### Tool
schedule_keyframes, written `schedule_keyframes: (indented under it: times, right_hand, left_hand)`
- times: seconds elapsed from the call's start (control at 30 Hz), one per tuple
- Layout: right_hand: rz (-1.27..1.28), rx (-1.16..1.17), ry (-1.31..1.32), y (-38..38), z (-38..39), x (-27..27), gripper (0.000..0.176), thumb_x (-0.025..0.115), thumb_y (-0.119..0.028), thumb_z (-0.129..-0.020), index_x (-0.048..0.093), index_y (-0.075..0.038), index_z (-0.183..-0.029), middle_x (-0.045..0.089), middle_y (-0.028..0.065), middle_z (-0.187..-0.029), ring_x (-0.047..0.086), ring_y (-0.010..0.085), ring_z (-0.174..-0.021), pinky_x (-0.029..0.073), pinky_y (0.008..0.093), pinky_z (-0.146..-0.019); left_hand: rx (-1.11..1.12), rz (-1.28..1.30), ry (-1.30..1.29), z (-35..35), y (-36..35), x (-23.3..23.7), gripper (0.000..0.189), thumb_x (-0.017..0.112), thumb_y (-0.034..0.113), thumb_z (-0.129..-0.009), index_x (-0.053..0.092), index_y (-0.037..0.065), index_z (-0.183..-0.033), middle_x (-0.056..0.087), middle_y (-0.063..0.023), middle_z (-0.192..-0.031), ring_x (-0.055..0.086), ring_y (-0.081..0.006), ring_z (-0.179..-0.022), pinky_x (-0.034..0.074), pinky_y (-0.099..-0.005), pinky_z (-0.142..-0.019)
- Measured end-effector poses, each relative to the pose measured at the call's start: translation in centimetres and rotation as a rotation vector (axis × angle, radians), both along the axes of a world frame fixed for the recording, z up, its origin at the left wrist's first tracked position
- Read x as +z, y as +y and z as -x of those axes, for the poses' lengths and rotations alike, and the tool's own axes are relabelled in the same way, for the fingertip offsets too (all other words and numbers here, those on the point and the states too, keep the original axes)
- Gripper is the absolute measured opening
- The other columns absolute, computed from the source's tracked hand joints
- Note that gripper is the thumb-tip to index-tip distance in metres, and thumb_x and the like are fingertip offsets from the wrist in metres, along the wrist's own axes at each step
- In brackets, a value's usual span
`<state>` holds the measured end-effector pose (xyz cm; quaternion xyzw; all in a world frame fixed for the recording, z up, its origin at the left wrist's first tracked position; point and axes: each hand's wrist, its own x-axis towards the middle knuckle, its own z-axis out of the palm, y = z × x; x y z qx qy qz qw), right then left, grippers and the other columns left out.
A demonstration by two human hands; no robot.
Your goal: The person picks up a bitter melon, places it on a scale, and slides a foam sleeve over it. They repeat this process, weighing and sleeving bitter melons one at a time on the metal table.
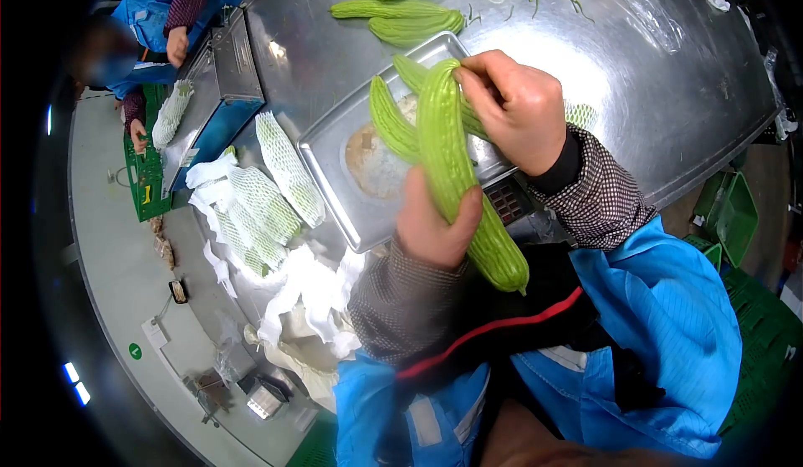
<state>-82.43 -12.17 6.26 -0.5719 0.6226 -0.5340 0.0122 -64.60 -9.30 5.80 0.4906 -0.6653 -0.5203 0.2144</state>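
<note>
A long green bitter melon point(456, 157) is held at a slant over a metal tray point(322, 153). My left hand point(435, 220) is wrapped round its lower middle, thumb across the front. At its upper end, my right hand point(519, 107) pinches the tip between thumb and fingers. Behind the held melon, another curved bitter melon point(391, 121) lies in the tray, and part of a further one shows beside it. The tray bottom has a round brownish patch, partly hidden by the melons.
More bitter melons point(401, 22) lie at the metal table's point(318, 53) far side, with green scraps nearby. White foam net sleeves point(288, 170), some around melons, are left of the tray. A co-worker point(155, 15) stands at the upper left beside a metal scale point(238, 57).
</note>
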Motion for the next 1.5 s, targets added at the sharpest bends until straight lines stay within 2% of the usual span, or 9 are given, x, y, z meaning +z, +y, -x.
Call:
schedule_keyframes:
  times: [0.27, 0.37, 0.47, 0.57, 0.67, 0.87, 1.17, 1.37, 1.5]
  right_hand:
    - [0.006, -0.037, 0.101, -0.1, 0.1, -0.4, 0.009, 0.069, -0.003, -0.078, 0.064, -0.001, -0.084, 0.061, 0.0106, -0.062, 0.063, 0.0226, -0.054, 0.048, 0.0298, -0.05]
    - [0.04, -0.071, 0.164, -0.3, -0.1, -0.6, 0.008, 0.068, -0.002, -0.076, 0.063, -0.001, -0.083, 0.06, 0.0102, -0.06, 0.062, 0.0224, -0.053, 0.048, 0.0299, -0.05]
    - [0.041, -0.07, 0.154, -0.3, -0.2, -0.5, 0.007, 0.067, -0.001, -0.076, 0.063, -0.002, -0.082, 0.059, 0.0104, -0.059, 0.063, 0.0231, -0.053, 0.049, 0.0297, -0.05]
    - [0.036, -0.055, 0.126, -0.4, 0.0, -0.7, 0.007, 0.068, -0.001, -0.077, 0.064, -0.001, -0.083, 0.06, 0.0092, -0.06, 0.062, 0.0178, -0.053, 0.048, 0.0264, -0.05]
    - [-0.02, 0.002, -0.073, -0.4, 0.1, -1.1, 0.007, 0.068, -0.002, -0.08, 0.065, 0.001, -0.086, 0.062, 0.0069, -0.062, 0.06, 0.011, -0.053, 0.047, 0.0226, -0.05]
    - [-0.051, 0.062, -0.216, -0.4, 0.1, -0.7, 0.008, 0.068, -0.004, -0.082, 0.065, 0.001, -0.087, 0.064, 0.0049, -0.065, 0.058, 0.0061, -0.055, 0.047, 0.02, -0.051]
    - [-0.026, -0.019, 0.008, -0.4, 0.2, -1.0, 0.007, 0.068, -0.004, -0.082, 0.065, 0.001, -0.085, 0.065, 0.0047, -0.065, 0.059, 0.0066, -0.054, 0.048, 0.0207, -0.051]
    - [-0.03, 0.045, -0.229, -0.6, 0.1, -1.4, 0.007, 0.068, -0.004, -0.082, 0.065, 0.001, -0.085, 0.064, 0.0044, -0.065, 0.058, 0.0057, -0.054, 0.046, 0.02, -0.05]
    - [-0.046, 0.053, -0.165, -0.4, -0.1, -0.8, 0.008, 0.069, -0.005, -0.081, 0.065, 0.0, -0.086, 0.063, 0.0042, -0.063, 0.058, 0.007, -0.053, 0.046, 0.0203, -0.05]
  left_hand:
    - [-0.004, -0.075, 0.091, -0.1, 0.1, -0.5, 0.038, 0.059, 0.007, -0.087, 0.043, -0.001, -0.121, 0.058, -0.0066, -0.103, 0.055, -0.0114, -0.089, 0.046, -0.0265, -0.079]
    - [0.03, -0.037, 0.058, -0.1, 0.1, -0.7, 0.043, 0.068, 0.024, -0.083, 0.05, 0.004, -0.116, 0.063, -0.0174, -0.097, 0.065, -0.0283, -0.087, 0.05, -0.0362, -0.077]
    - [0.043, -0.099, 0.078, -0.1, 0.1, -0.6, 0.045, 0.068, 0.025, -0.083, 0.049, 0.003, -0.118, 0.063, -0.0171, -0.099, 0.065, -0.0267, -0.088, 0.05, -0.0358, -0.078]
    - [0.022, -0.148, 0.127, -0.4, -0.1, -0.8, 0.048, 0.067, 0.024, -0.084, 0.048, 0.003, -0.122, 0.063, -0.0152, -0.101, 0.063, -0.0233, -0.09, 0.049, -0.0344, -0.081]
    - [-0.014, -0.234, 0.2, -0.5, -0.1, -0.4, 0.043, 0.058, 0.018, -0.091, 0.042, 0.001, -0.126, 0.056, -0.0041, -0.105, 0.053, -0.0106, -0.092, 0.044, -0.0266, -0.082]
    - [-0.041, -0.307, 0.305, -0.5, -0.4, -0.3, 0.044, 0.058, 0.019, -0.091, 0.042, 0.001, -0.128, 0.056, -0.004, -0.107, 0.052, -0.0114, -0.094, 0.044, -0.0271, -0.083]
    - [-0.024, -0.239, 0.268, -0.1, -0.1, -0.2, 0.045, 0.062, 0.019, -0.088, 0.044, -0.001, -0.125, 0.057, -0.0086, -0.105, 0.054, -0.016, -0.094, 0.044, -0.0305, -0.084]
    - [-0.004, -0.318, 0.357, 0.0, -0.1, 0.2, 0.046, 0.061, 0.022, -0.089, 0.044, -0.001, -0.125, 0.056, -0.0085, -0.106, 0.053, -0.0162, -0.095, 0.044, -0.0302, -0.085]
    - [-0.003, -0.311, 0.365, 0.0, -0.1, 0.2, 0.047, 0.062, 0.022, -0.088, 0.044, -0.001, -0.125, 0.056, -0.0084, -0.107, 0.053, -0.0164, -0.095, 0.044, -0.03, -0.085]
